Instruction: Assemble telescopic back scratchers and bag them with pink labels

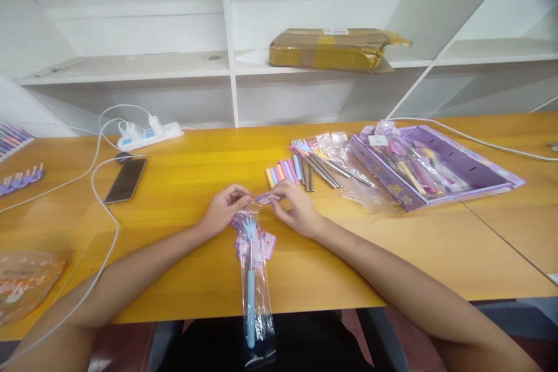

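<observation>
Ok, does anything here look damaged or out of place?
Yes. The cardboard parcel on the shelf looks torn at its right end, with a ragged flap sticking out. Also, the clear bag with the blue back scratcher reaches past the near edge of the table.

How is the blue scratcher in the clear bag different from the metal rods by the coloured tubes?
The blue scratcher has a blue handle; the metal rods end in bare metal.
The scratcher sticks out past the desk's edge; the rods lie further in.
Both share shiny metal stems, and some rods have little hand-shaped heads like the scratcher's.
</observation>
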Motion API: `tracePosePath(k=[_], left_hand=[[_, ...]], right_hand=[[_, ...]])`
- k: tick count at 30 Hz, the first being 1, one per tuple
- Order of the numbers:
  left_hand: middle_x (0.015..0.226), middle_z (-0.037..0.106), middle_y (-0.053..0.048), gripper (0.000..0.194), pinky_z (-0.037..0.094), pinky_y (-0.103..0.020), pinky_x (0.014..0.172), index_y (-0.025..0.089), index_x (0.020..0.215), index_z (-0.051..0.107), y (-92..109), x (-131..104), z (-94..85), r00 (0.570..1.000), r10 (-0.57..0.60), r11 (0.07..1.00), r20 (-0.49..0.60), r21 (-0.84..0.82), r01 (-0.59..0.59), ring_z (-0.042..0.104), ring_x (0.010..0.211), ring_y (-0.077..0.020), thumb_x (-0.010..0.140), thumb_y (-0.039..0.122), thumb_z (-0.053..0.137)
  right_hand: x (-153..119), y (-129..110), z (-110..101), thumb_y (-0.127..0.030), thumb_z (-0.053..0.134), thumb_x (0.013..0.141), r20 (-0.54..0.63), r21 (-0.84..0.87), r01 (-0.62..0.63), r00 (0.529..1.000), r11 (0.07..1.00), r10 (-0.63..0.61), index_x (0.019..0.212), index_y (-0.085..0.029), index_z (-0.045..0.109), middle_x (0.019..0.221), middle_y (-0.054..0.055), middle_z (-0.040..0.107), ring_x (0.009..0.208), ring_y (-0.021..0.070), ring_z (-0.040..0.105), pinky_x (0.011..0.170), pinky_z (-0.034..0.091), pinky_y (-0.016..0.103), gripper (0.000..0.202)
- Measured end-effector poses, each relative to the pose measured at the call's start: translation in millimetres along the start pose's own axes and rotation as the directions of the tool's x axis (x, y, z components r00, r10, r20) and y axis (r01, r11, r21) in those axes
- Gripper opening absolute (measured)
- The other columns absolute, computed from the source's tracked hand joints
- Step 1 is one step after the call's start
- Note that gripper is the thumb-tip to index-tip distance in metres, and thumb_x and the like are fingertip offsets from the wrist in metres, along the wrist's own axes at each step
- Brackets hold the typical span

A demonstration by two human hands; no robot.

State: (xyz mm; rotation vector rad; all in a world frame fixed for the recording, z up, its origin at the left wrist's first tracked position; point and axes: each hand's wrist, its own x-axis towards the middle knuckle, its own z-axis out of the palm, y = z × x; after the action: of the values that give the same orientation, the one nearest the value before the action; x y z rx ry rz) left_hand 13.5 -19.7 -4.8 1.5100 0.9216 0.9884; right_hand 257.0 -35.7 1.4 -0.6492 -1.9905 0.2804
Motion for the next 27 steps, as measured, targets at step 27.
tracePosePath(k=[27], left_hand=[[0.091, 0.081, -0.005, 0.037, 0.058, -0.030, 0.077, 0.018, 0.100, 0.073, 2.6, -2.0, -0.3, 0.997, -0.070, 0.998, 0.040, 0.010, 0.070, 0.076, 0.081, -0.0196, 0.089, 0.053, 0.076]], right_hand=[[-5.1, 12.8, 8.2, -0.026, 0.048, 0.109, 0.179, -0.162, 0.017, 0.984, 0.987, 0.012, 0.139, -0.025, 0.058, 0.110, 0.009, 0.062, 0.096, 0.0200, 0.064, 0.084, 0.058, 0.035, 0.031]])
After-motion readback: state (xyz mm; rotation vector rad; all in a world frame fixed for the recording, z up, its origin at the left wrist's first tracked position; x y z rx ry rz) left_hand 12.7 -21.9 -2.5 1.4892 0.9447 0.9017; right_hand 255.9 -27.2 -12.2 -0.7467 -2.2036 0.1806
